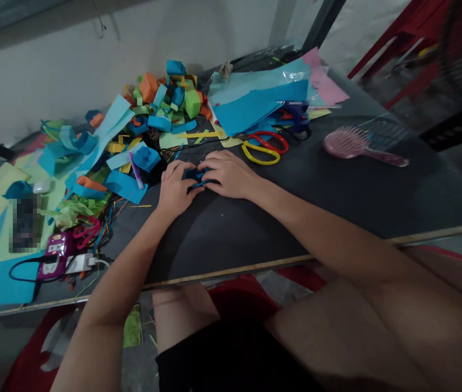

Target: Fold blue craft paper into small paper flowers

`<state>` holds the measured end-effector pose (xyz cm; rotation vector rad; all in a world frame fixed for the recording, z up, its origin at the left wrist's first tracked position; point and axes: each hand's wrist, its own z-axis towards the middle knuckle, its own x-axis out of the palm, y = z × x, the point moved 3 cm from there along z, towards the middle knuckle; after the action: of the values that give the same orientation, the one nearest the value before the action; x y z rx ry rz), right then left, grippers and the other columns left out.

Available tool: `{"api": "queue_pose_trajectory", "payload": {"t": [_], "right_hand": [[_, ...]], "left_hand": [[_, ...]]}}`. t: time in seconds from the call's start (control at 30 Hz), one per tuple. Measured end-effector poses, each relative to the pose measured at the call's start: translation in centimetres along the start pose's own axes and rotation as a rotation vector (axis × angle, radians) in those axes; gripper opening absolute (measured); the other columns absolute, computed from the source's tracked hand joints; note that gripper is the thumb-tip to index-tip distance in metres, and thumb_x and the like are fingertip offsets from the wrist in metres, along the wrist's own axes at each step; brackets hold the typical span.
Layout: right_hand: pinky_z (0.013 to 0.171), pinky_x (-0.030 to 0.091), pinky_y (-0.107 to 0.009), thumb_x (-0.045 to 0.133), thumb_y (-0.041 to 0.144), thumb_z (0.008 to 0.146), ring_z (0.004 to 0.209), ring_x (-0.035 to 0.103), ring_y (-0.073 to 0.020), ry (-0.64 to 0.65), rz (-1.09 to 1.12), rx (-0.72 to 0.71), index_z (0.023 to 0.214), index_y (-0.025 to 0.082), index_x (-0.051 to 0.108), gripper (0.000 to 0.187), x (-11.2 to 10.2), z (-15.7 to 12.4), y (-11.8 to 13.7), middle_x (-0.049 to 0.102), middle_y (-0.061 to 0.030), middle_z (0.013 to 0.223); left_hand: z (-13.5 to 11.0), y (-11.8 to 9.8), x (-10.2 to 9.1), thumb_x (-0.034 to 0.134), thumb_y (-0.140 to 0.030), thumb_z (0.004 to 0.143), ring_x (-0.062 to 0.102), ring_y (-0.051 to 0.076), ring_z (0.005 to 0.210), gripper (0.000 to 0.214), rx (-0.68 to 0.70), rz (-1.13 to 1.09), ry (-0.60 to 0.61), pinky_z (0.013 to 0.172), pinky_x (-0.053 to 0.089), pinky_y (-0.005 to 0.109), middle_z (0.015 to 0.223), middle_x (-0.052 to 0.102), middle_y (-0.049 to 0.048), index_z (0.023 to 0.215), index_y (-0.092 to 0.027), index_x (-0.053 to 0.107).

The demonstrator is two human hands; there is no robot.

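On the dark table, my left hand (177, 188) and my right hand (228, 173) meet around a small dark blue piece of folded paper (195, 177). Fingers of both hands are closed on it, and they hide most of its shape. Scissors with yellow handles (260, 161) and scissors with red handles (283, 142) lie just beyond my right hand. Left of my left hand are a flat blue paper piece (125, 186), a purple strip (136, 171) and a folded blue paper shape (146, 158).
Colourful folded paper pieces (192, 103) are heaped against the wall. Blue sheets (251, 109), a dark blue tool (295, 115) and a pink hairbrush (345, 144) lie to the right. A purple power strip (57, 253) with cables sits near the front edge at left.
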<state>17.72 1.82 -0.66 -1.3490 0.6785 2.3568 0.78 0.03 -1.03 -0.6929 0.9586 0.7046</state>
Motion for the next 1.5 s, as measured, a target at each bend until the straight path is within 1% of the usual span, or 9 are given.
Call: {"api": "queue_pose_trajectory", "payload": {"t": [0.17, 0.37, 0.57, 0.7, 0.83, 1.27, 1.37, 1.43, 1.5], "right_hand": [[0.094, 0.037, -0.047, 0.059, 0.023, 0.091, 0.115, 0.050, -0.0299, 0.017, 0.034, 0.035, 0.087, 0.020, 0.078, 0.020, 0.0, -0.1, -0.4, 0.068, -0.0109, 0.117], [0.097, 0.034, -0.047, 0.057, 0.028, 0.094, 0.109, 0.053, -0.0268, 0.013, 0.061, 0.001, 0.093, 0.024, 0.077, 0.021, -0.4, 0.0, -0.4, 0.072, -0.0073, 0.104], [0.096, 0.032, -0.045, 0.053, 0.028, 0.094, 0.107, 0.055, -0.0264, 0.017, 0.146, 0.078, 0.094, 0.026, 0.075, 0.023, -0.3, 0.0, -1.1, 0.073, -0.0057, 0.098], [0.095, 0.033, -0.045, 0.052, 0.026, 0.092, 0.110, 0.055, -0.0268, 0.002, 0.192, 0.109, 0.094, 0.024, 0.073, 0.021, 0.2, -0.3, -1.6, 0.072, -0.0070, 0.102], [0.099, 0.033, -0.045, 0.063, 0.033, 0.087, 0.112, 0.057, -0.0271, 0.016, 0.196, 0.076, 0.097, 0.024, 0.074, 0.017, 0.5, -0.4, -1.0, 0.072, -0.0078, 0.106], [0.090, 0.044, -0.042, 0.062, 0.030, 0.090, 0.094, 0.066, -0.0239, -0.074, 0.130, 0.072, 0.097, 0.025, 0.077, 0.017, 1.3, -0.5, -1.0, 0.076, -0.0064, 0.092], [0.089, 0.046, -0.042, 0.060, 0.027, 0.090, 0.091, 0.066, -0.0243, -0.106, 0.153, 0.112, 0.121, 0.026, 0.068, 0.032, 0.8, -0.6, -0.2, 0.076, -0.0042, 0.088], [0.088, 0.047, -0.042, 0.059, 0.025, 0.090, 0.091, 0.065, -0.0253, -0.103, 0.144, 0.137, 0.142, 0.024, 0.050, 0.053, 0.5, -0.6, 0.2, 0.076, -0.0039, 0.088], [0.086, 0.048, -0.041, 0.057, 0.022, 0.090, 0.087, 0.065, -0.0251, -0.053, 0.109, 0.100, 0.151, 0.020, 0.037, 0.064, 0.5, -0.6, 0.7, 0.076, -0.0051, 0.088]], "left_hand": [[0.2, 0.9, 0.1, 0.071, -0.040, 0.083, 0.048, 0.028, 0.119, 0.020, 0.042, -0.108, -0.041, 0.104, 0.040, 0.050, 0.118, 0.064, 0.0068, 0.075, -0.023, 0.077], [0.3, 1.2, -0.1, 0.076, -0.039, 0.079, 0.051, 0.025, 0.109, 0.021, 0.007, -0.151, -0.044, 0.100, 0.043, 0.047, 0.099, 0.064, 0.0066, 0.067, -0.022, 0.075], [0.3, 1.7, -0.8, 0.085, -0.039, 0.068, 0.047, 0.027, 0.117, 0.019, -0.013, -0.150, -0.004, 0.105, 0.038, 0.049, 0.111, 0.062, 0.0059, 0.076, -0.024, 0.077], [0.2, 2.3, -0.7, 0.079, -0.036, 0.076, 0.045, 0.027, 0.120, 0.011, 0.003, -0.134, 0.047, 0.107, 0.035, 0.049, 0.117, 0.060, 0.0061, 0.079, -0.025, 0.077], [0.0, 1.9, -0.3, 0.075, -0.034, 0.081, 0.046, 0.026, 0.120, 0.010, 0.023, -0.150, 0.077, 0.107, 0.037, 0.047, 0.117, 0.061, 0.0063, 0.082, -0.025, 0.078], [0.0, 2.1, -0.4, 0.071, -0.034, 0.084, 0.051, 0.022, 0.110, 0.013, -0.021, -0.179, -0.070, 0.102, 0.042, 0.043, 0.103, 0.063, 0.0053, 0.079, -0.024, 0.077], [0.0, 2.0, -0.4, 0.072, -0.039, 0.082, 0.051, 0.023, 0.114, 0.016, -0.008, -0.162, -0.055, 0.104, 0.040, 0.044, 0.108, 0.064, 0.0062, 0.083, -0.024, 0.076], [-0.1, 1.9, -0.4, 0.076, -0.047, 0.076, 0.050, 0.025, 0.117, 0.026, 0.026, -0.147, -0.043, 0.106, 0.039, 0.046, 0.114, 0.063, 0.0079, 0.087, -0.024, 0.076], [-0.1, 1.7, -0.3, 0.078, -0.052, 0.072, 0.047, 0.028, 0.122, 0.034, 0.062, -0.123, -0.039, 0.108, 0.037, 0.049, 0.122, 0.061, 0.0097, 0.089, -0.023, 0.076]]}}
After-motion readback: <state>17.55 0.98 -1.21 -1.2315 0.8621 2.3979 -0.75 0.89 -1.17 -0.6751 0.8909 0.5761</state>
